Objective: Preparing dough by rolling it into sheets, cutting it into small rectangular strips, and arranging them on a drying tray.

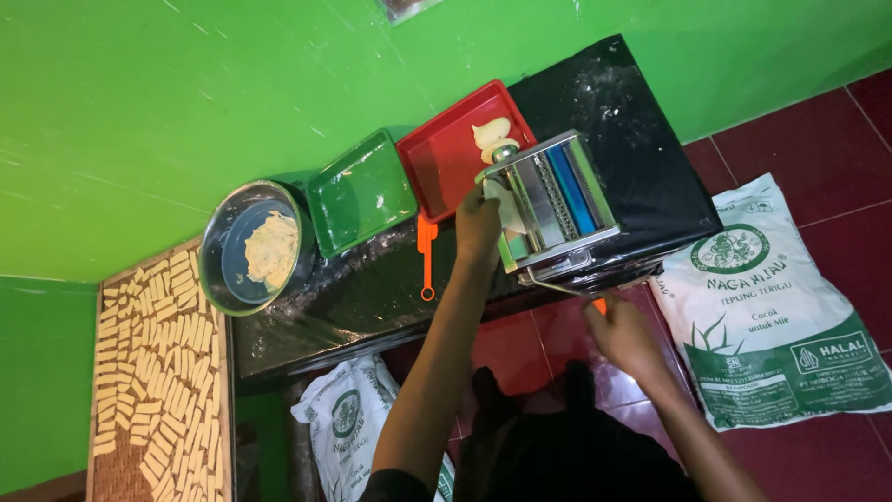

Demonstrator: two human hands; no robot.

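The left hand (478, 223) is up against the left side of a shiny metal pasta machine (550, 206). Its fingers are curled on a pale strip of dough (509, 212) that hangs at the machine's side. The right hand (621, 330) is nearer and lower, closed around the machine's crank handle (569, 290), which has an orange end.

The pasta machine sits at the near edge of a low table wrapped in black plastic (641, 158), toward the right. It is boxy and silver, with smooth rollers on top and a blue stripe.

Just left of the machine is a red square tray (437, 167) with two pale dough pieces (491, 136) in its far corner. Next to it on the left is a green square tray (360, 193) with a few white flour spots. Farther left is a round metal bowl (219, 253) holding a crumbly lump of pale dough (271, 251). A thin orange plastic tool (426, 253) lies on the black plastic near the red tray.

At the far left, a brown board (111, 465) is covered with rows of small cut dough sticks (153, 363). Two white and green flour bags lie on the red tile floor, one on the right (771, 307) and one under the table (344, 418).
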